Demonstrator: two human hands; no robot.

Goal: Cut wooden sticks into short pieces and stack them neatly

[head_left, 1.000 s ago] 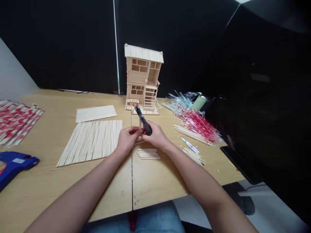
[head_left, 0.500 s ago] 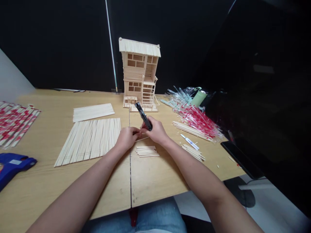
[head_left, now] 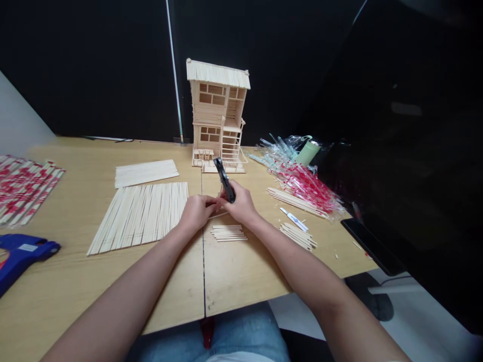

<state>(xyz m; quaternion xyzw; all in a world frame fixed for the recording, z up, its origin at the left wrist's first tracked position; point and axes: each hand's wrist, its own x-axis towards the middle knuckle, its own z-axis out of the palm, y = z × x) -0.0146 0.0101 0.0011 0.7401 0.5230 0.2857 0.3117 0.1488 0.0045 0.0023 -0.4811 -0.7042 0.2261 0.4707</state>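
In front of the model house, my right hand (head_left: 240, 202) is closed around a slim black hand tool (head_left: 225, 182), which tilts up and away from me; its working end is hidden. My left hand (head_left: 196, 213) pinches with thumb and fingertips against the right fingertips. What they grip looks like a thin wooden stick (head_left: 220, 190), though the fingers cover most of it. Just below the hands another thin stick (head_left: 219, 216) lies on the table. A short row of cut sticks (head_left: 228, 233) sits nearer to me.
Behind stands a two-storey stick house (head_left: 215, 105). Stick panels (head_left: 145, 213) lie left, with a blue glue gun (head_left: 26, 259) and red-patterned packets (head_left: 28, 191). On the right are a craft knife (head_left: 293, 219), stick bundles (head_left: 298, 235), red-and-clear wrappers (head_left: 305, 181), a green cylinder (head_left: 307, 152) and a phone (head_left: 372, 246).
The black tool has turned slightly more upright, and a bit of stick now shows beside it. Both hands stay together in nearly the same place. The view has shifted slightly.
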